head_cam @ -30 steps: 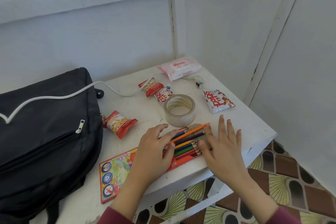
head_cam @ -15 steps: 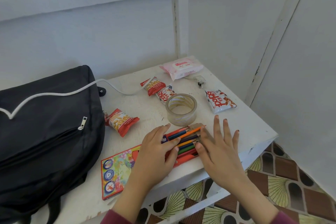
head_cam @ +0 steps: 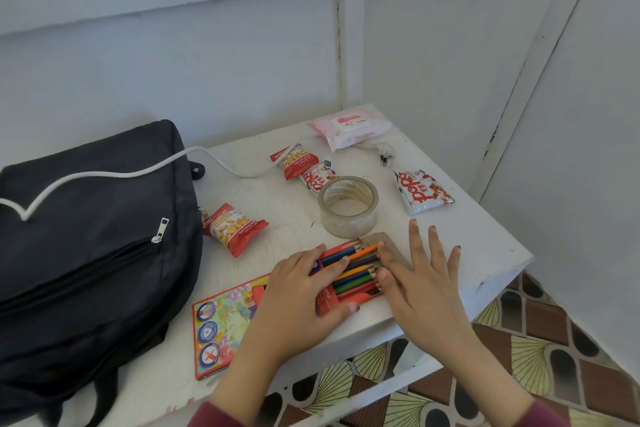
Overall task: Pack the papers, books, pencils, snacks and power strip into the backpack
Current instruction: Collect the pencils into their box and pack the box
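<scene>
Coloured pencils (head_cam: 356,269) lay side by side in the open end of a flat pencil box (head_cam: 225,322), near the front edge of the white table (head_cam: 485,246); their sharpened tips pointed to the right, and the box's brown flap (head_cam: 384,241) lay folded out beyond them. The left hand (head_cam: 301,295) rested flat across the box, fingers only slightly bent with their tips on the pencil shafts and the thumb against the box's near edge, gripping nothing. The right hand (head_cam: 419,284) was spread wide with straight fingers, its thumb and forefinger touching the pencil tips.

Just behind the pencils stood a roll of clear tape (head_cam: 348,206). Four snack packets lay around it:
- A peanut packet (head_cam: 233,227) lay beside the backpack.
- A second peanut packet (head_cam: 294,161) lay farther back.
- A red-and-white packet (head_cam: 317,178) touched the second peanut packet.
- Another red-and-white packet (head_cam: 420,191) lay to the right of the tape.

A pink pack of wipes (head_cam: 349,126) lay at the table's far corner. A white plug (head_cam: 386,154) lay beside it, and its cord (head_cam: 138,173) ran leftwards over the top of the black backpack (head_cam: 86,253). The backpack occupied the left part of the table.
</scene>
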